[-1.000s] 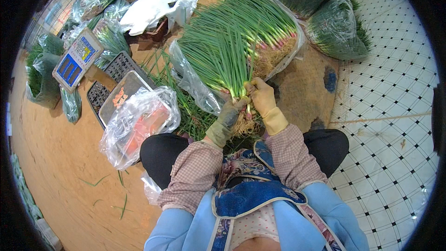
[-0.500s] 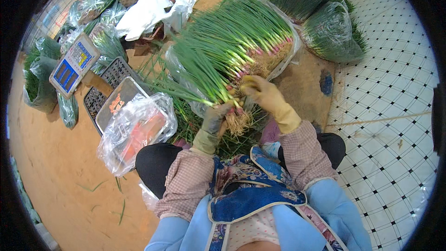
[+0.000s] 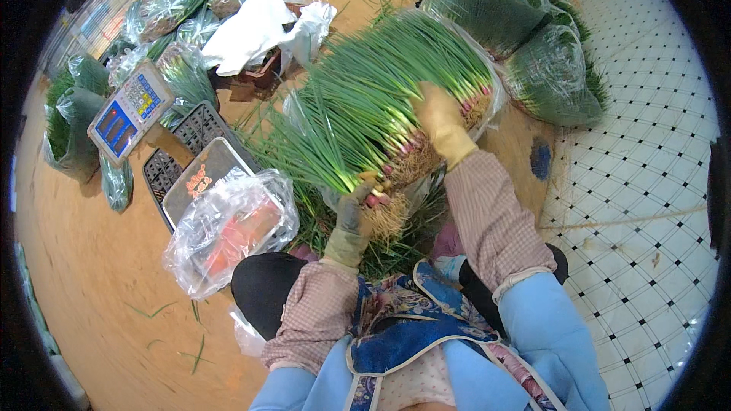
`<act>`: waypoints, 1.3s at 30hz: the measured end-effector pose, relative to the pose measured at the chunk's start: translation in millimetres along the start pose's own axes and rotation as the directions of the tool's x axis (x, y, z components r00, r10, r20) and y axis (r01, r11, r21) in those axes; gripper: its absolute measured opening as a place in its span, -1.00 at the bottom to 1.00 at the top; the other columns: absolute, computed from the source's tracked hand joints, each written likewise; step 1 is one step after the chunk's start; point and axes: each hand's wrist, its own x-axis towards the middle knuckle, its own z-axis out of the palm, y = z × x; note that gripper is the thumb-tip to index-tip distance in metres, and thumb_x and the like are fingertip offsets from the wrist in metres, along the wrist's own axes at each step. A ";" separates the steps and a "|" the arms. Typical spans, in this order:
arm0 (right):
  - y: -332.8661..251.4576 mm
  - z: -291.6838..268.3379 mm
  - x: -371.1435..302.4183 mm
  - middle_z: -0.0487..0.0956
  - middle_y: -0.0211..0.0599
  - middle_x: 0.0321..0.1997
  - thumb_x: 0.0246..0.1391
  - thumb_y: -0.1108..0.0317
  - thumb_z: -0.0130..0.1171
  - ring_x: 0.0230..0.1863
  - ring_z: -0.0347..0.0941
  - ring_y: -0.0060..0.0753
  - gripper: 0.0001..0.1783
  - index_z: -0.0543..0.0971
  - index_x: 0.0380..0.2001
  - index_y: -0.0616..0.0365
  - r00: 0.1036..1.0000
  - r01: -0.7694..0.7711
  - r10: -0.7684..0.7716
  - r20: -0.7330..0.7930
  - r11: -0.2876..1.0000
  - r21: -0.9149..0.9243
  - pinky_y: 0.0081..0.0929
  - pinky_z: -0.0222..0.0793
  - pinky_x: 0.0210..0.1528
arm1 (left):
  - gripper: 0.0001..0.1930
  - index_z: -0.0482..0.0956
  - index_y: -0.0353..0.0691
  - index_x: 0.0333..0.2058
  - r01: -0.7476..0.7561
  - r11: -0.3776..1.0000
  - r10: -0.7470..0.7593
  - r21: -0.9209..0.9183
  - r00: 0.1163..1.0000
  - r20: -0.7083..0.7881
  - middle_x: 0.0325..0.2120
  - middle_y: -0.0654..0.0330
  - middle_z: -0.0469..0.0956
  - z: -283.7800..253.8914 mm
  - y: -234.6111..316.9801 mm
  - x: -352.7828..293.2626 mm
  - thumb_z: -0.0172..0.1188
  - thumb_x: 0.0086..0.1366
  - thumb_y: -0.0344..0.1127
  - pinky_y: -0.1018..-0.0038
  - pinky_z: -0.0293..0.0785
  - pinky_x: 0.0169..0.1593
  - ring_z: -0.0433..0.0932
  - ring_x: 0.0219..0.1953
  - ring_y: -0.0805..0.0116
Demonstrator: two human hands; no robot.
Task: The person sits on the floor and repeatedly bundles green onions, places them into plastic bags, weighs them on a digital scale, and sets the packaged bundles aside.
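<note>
A wide pile of scallions (image 3: 381, 68) lies on clear plastic, green tops pointing away and to the left, with reddish-white bulbs and tan roots toward me. My left hand (image 3: 352, 215), in a dirty glove, is closed round a small bunch of scallions (image 3: 375, 199) at the bulb end. The roots of that bunch hang beside the fingers. Farther up the pile, my right hand (image 3: 442, 120) in a yellowish glove has its curled fingers on the stalks just above the bulbs. Its fingertips are partly hidden among them.
A digital scale (image 3: 131, 113) with a dark crate stands at left, and a clear plastic bag (image 3: 228, 236) lies over its near end. Bagged scallions (image 3: 552, 76) stand at back right. White plastic bags (image 3: 255, 30) and more bagged greens lie at back left. Loose green leaves lie under the bunch.
My right hand has moved away from the held bunch, up and right onto the stalks in the pile. My left hand keeps hold of its bunch. The whole view has shifted slightly.
</note>
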 end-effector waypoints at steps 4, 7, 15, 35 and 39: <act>17.6 11.0 24.6 0.49 0.02 -0.33 -0.28 0.21 0.18 -0.24 0.41 -0.01 -0.64 0.49 -0.36 0.18 0.989 0.001 0.063 0.132 0.899 -0.438 -0.24 0.33 -0.20 | -0.81 0.39 -0.41 -0.29 0.010 0.999 -0.012 -0.044 0.998 -0.054 -0.45 0.04 0.49 5.2 -2.1 5.7 0.05 0.06 -0.54 0.39 0.48 -0.43 0.52 -0.38 0.22; 22.5 8.6 32.7 0.49 0.02 -0.33 -0.31 0.21 0.21 -0.24 0.41 0.00 -0.62 0.49 -0.36 0.19 0.991 0.033 0.027 0.127 0.897 -0.440 -0.22 0.31 -0.20 | -0.79 0.38 -0.38 -0.27 0.006 1.000 -0.007 -0.020 0.999 -0.040 -0.41 0.02 0.49 0.7 -3.0 7.7 0.05 0.08 -0.51 0.43 0.45 -0.43 0.50 -0.43 0.24; 54.3 -49.8 21.3 0.52 -0.07 -0.37 -0.18 0.28 0.17 -0.31 0.44 -0.22 -0.67 0.45 -0.31 0.24 0.984 -0.138 0.160 -0.084 0.964 0.225 -0.38 0.33 -0.27 | -0.76 0.38 -0.37 -0.20 0.048 0.997 -0.049 0.052 0.999 0.008 -0.36 0.02 0.49 -2.1 -4.9 5.8 0.02 0.14 -0.41 0.37 0.47 -0.37 0.49 -0.41 0.22; -11.9 35.9 -117.3 0.45 -0.11 -0.43 -0.11 0.22 0.09 -0.39 0.37 0.00 -0.76 0.41 -0.46 0.17 0.988 0.128 -0.130 0.082 0.991 0.031 -0.24 0.28 -0.36 | -0.80 0.43 -0.36 -0.29 0.057 0.954 -0.043 0.295 0.998 -0.052 -0.47 0.16 0.49 -9.3 -30.1 5.0 0.11 0.10 -0.41 0.49 0.49 -0.38 0.51 -0.46 0.37; -25.9 30.7 -114.4 0.47 -0.10 -0.45 -0.12 0.22 0.08 -0.37 0.39 0.02 -0.77 0.42 -0.47 0.15 0.978 0.127 -0.119 0.174 0.991 -0.039 -0.16 0.27 -0.37 | -0.84 0.44 -0.28 -0.32 -0.064 0.914 0.077 0.401 0.997 -0.016 -0.52 0.25 0.48 -15.0 -31.3 7.9 0.13 0.09 -0.39 0.53 0.46 -0.43 0.48 -0.49 0.44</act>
